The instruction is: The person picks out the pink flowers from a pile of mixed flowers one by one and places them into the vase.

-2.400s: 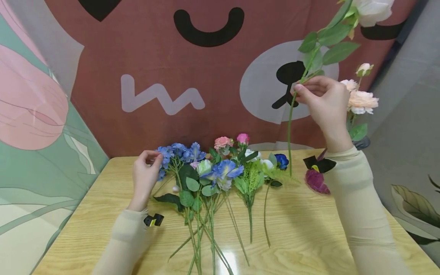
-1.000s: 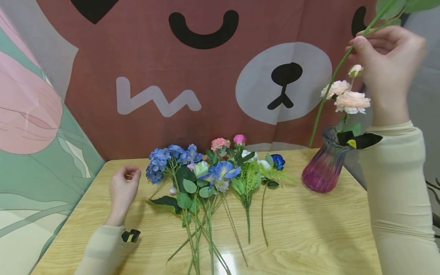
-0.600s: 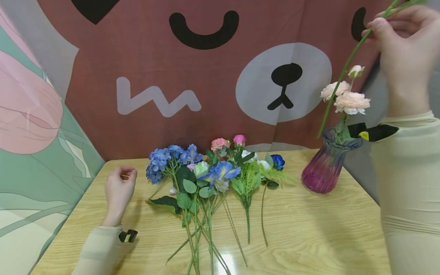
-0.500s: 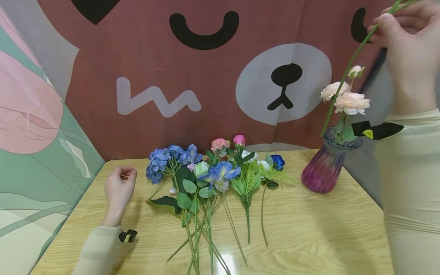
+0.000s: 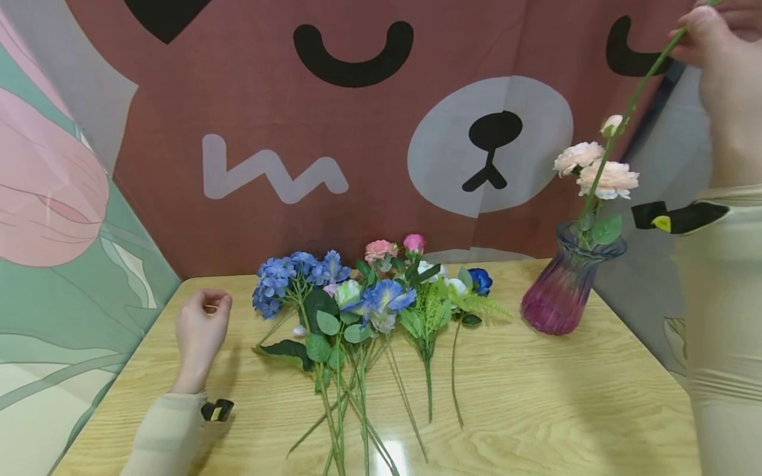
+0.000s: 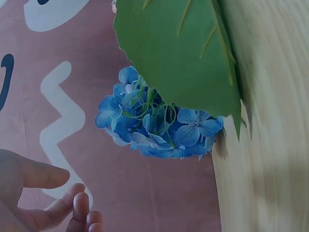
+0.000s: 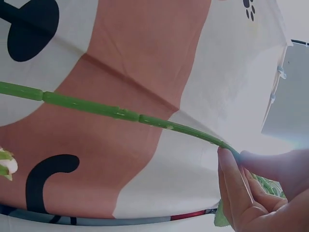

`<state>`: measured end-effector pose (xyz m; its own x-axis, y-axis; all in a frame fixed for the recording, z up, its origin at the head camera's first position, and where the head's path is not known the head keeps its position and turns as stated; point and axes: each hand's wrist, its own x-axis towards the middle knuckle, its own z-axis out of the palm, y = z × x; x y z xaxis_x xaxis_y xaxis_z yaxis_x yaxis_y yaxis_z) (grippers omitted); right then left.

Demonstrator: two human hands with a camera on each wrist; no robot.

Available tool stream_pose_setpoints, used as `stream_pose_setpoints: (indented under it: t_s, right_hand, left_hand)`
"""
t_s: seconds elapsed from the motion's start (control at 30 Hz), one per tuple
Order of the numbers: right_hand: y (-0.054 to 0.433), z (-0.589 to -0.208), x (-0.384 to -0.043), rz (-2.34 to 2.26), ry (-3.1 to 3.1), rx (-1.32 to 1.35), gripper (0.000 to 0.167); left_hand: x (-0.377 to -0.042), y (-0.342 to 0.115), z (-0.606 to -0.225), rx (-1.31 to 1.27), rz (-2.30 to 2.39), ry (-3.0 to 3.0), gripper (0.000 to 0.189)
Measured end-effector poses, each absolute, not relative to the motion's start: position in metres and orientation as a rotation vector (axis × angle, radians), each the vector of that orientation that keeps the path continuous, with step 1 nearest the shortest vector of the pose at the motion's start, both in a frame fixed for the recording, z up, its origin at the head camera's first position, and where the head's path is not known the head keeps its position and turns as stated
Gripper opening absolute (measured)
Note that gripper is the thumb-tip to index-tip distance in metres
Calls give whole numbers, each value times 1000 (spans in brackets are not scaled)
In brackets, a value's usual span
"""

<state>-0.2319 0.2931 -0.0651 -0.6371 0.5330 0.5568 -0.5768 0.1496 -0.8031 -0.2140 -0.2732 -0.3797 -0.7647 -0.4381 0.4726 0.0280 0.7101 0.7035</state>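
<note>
Light wood-grain table (image 5: 536,410) w/ a blue, pink + white flower pile (image 5: 383,301), plus a ribbed purple-pink glass vase (image 5: 556,304) right of it. L hand (image 5: 199,330) is nr the pile, fingers loosely curled; R hand (image 5: 727,79) pinches a long thin green stem (image 7: 87,105), lower end at vase mouth, can't tell if inside.

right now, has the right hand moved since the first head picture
Yes, rightward and up: in the head view, the right hand was beside the printed nose, now far right of it and higher.
</note>
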Motion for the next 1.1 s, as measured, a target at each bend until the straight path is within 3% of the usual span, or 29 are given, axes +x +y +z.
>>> stream_pose_setpoints:
  t_s: [1.1]
  right_hand:
    - [311, -114, -239, 1421, -1773, 32, 16]
  left_hand:
    - [-215, -279, -381, 314, -940, -2269, 18]
